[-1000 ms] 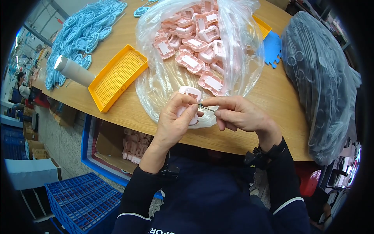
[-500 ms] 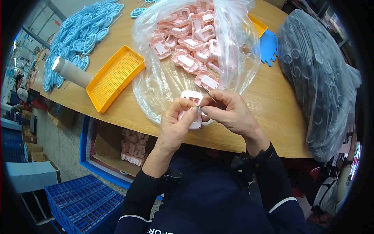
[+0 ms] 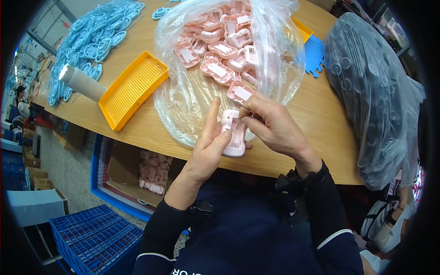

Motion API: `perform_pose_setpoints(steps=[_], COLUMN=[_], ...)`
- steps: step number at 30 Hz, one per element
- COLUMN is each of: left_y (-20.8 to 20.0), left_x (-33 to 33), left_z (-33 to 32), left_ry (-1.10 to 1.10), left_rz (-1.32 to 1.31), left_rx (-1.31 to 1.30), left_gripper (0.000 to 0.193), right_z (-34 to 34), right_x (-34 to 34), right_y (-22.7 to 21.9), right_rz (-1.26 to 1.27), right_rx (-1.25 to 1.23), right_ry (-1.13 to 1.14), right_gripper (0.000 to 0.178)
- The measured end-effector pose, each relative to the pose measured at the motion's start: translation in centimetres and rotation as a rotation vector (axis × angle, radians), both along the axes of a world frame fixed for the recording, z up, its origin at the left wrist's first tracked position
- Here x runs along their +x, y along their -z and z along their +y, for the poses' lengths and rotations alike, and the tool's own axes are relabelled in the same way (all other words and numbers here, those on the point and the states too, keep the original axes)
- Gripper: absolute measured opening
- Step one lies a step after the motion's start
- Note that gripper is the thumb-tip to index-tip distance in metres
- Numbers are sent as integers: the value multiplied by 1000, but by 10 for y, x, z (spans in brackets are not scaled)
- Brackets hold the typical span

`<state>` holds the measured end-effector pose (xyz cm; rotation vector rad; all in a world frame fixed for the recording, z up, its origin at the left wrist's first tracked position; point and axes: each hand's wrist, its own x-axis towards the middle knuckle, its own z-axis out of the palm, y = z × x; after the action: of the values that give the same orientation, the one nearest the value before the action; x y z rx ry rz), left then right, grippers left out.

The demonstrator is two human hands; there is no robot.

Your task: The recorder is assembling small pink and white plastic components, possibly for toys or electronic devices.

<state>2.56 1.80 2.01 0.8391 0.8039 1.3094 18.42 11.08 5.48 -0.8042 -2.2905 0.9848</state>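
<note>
Pink casing [image 3: 235, 143] pinched in left hand [image 3: 208, 147]; right hand [image 3: 279, 127] grips thin tool [image 3: 240, 106], fingertip pinch unclear; brace casing, press gently.

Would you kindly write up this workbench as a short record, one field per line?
left hand: holds a pink casing, thumb on it
right hand: pinches a thin tool, fingertips at the casing's recess
ahead: clear plastic bag with more pink parts
bag's left: yellow perforated tray, whitish cylinder, pile of light-blue parts
bag's right: blue jagged-edged piece, large grey-looking bagged bundle
</note>
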Motion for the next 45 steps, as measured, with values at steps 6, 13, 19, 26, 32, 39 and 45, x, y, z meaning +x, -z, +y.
perform_pose_setpoints(steps=[6, 13, 19, 26, 32, 39, 45], left_y=[3, 6, -4, 8, 10, 5, 7], left_x=[-2, -3, -3, -2, 8, 11, 27], left_z=[-1, -3, -3, 3, -7, -2, -2], left_ry=[62, 22, 86, 104, -89, -5, 50], left_rz=[-60, -127, -277, -58, -117, -213, -202], left_rx=[-35, -101, -112, 76, -147, -219, -186], left_gripper=[67, 64, 65, 66, 63, 33, 28], right_z=[-3, -19, -10, -8, -11, -17, -32], right_x=[-5, -14, -6, -7, -10, 2, 19], right_y=[-5, -3, 7, -2, 24, 13, -15], right_rz=[-84, -218, -5, 44, 137, -59, -130], right_rx=[221, 551, 261, 219, 312, 508, 479], right_ry=[23, 109, 113, 78, 53, 154, 213], right_gripper=[9, 11, 13, 18, 11, 27, 10])
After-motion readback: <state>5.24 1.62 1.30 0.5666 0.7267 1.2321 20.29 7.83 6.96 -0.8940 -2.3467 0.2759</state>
